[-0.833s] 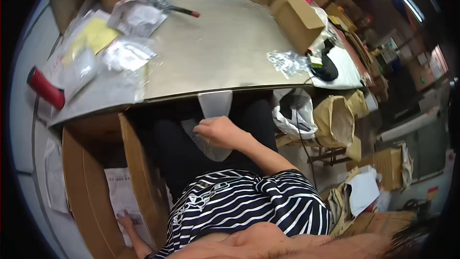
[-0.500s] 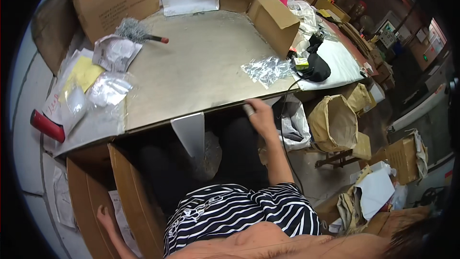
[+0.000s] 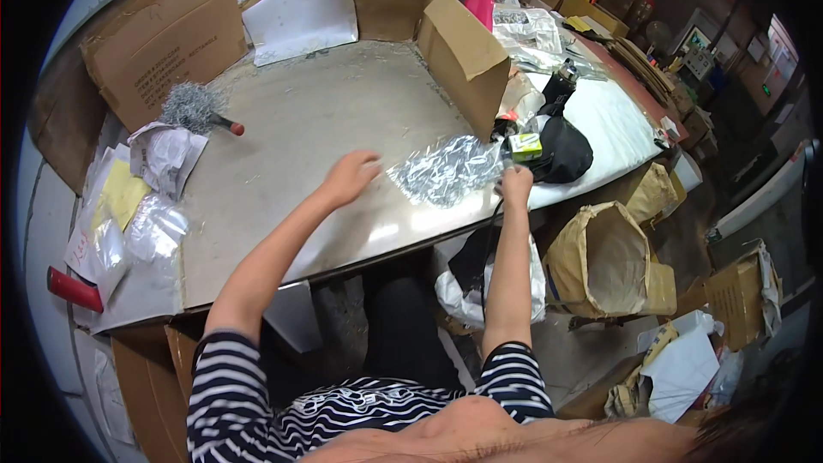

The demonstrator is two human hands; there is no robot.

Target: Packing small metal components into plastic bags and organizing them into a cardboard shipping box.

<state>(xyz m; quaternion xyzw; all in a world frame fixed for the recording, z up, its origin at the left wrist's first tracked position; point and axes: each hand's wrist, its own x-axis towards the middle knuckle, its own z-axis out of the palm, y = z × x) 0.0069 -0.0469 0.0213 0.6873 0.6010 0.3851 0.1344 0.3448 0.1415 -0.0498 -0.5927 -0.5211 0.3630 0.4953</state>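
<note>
A smooth, dull-metal table (image 3: 300, 137) fills the middle of the frame, with a stiff brown cardboard box (image 3: 163, 39) standing at upper left. Glossy, crinkled clear plastic film (image 3: 450, 173) lies flat at centre-right, its long axis running left to right, tipping slightly up at the right. It lies between the hands: rightward of the left hand (image 3: 351, 178), whose loosely bent, parted fingers look empty and just short of it, and leftward of the nearer right hand (image 3: 516, 186), curled at its right edge; whether those fingers grip it, I cannot tell. Just above sits a small yellow-green box (image 3: 525, 147).
</note>
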